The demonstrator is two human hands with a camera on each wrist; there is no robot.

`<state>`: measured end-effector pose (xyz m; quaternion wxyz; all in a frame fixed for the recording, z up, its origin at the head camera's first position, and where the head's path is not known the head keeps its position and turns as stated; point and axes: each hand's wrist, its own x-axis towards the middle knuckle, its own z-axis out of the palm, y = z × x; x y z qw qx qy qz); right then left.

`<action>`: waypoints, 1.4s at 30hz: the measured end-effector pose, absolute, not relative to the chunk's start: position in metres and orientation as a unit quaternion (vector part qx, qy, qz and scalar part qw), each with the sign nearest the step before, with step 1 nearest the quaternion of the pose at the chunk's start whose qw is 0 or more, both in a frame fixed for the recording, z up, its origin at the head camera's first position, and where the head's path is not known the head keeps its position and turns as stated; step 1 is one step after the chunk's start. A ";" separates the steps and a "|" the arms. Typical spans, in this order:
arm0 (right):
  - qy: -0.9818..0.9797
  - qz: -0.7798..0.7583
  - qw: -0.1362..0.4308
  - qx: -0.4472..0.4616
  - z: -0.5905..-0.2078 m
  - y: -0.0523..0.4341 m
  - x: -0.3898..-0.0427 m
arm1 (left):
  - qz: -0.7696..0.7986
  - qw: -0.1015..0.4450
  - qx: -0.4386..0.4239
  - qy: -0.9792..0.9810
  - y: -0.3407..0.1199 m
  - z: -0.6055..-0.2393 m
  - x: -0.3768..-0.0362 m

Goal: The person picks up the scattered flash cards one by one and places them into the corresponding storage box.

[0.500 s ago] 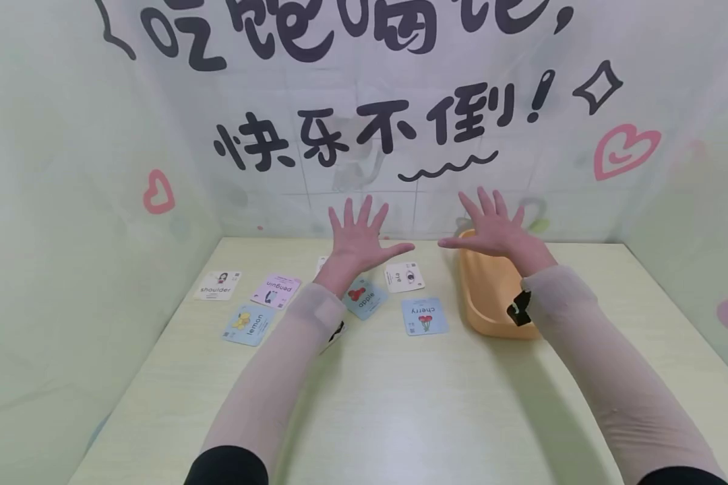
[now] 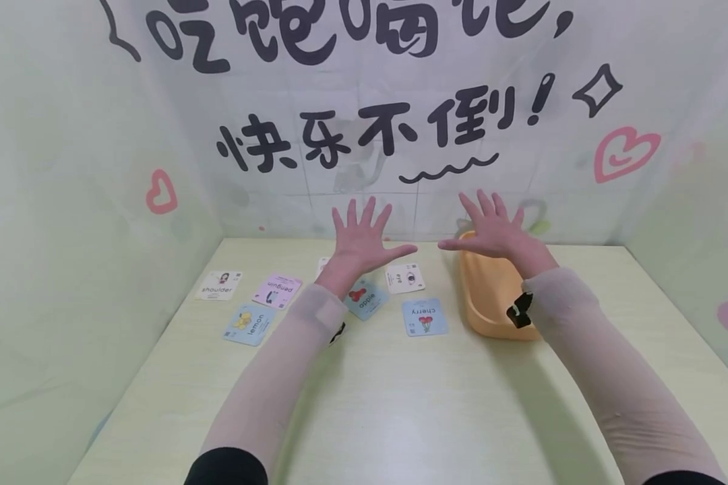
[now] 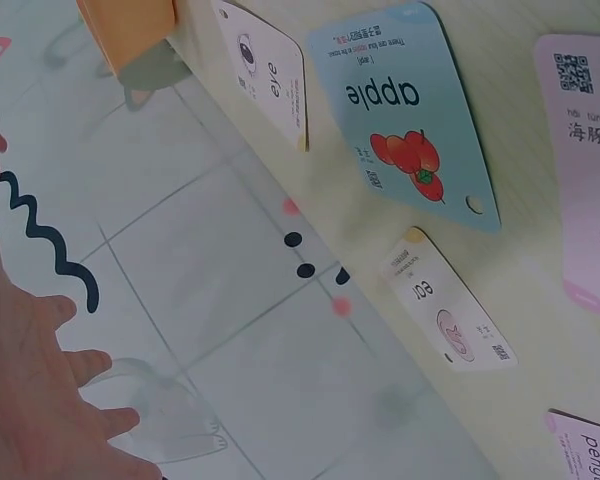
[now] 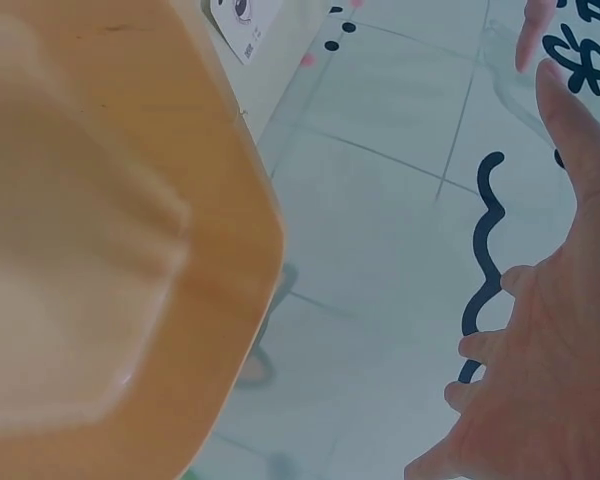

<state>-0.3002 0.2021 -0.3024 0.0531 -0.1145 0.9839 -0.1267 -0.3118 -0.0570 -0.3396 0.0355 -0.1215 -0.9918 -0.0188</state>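
Observation:
With fingers spread wide, my left hand (image 2: 360, 246) is held up in the air and overlaps the back of the table in the head view. Level with it, my right hand (image 2: 494, 232) is also spread, near the far end of an orange plastic basket (image 2: 491, 329). Neither hand holds anything. Behind the left forearm and wrist lie a blue apple card (image 2: 367, 298) and a white ear card (image 3: 450, 310). Between the left hand and the basket are a white eye card (image 2: 404, 277) and a blue cherry card (image 2: 425, 316).
At the left of the table (image 2: 400, 404) lie a shoulder card (image 2: 218, 285), a purple penguin card (image 2: 277, 291) and a lemon card (image 2: 249, 324). Another purple card (image 3: 590, 180) is hidden by the left arm in the head view. A printed curtain (image 2: 364, 81) hangs behind the table.
Both hands keep the same spread pose. The head view has shifted very slightly; the cards and basket stay in place.

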 end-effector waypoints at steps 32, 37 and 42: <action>0.983 -0.135 0.063 -0.111 -0.299 0.229 -0.281 | -0.022 0.042 -0.115 -0.992 -0.071 -0.342 -0.309; 0.982 -0.145 0.067 -0.100 -0.302 0.242 -0.276 | -0.022 0.042 -0.116 -0.992 -0.073 -0.342 -0.308; 0.983 -0.142 0.071 -0.095 -0.307 0.255 -0.270 | -0.021 0.041 -0.116 -0.992 -0.076 -0.342 -0.306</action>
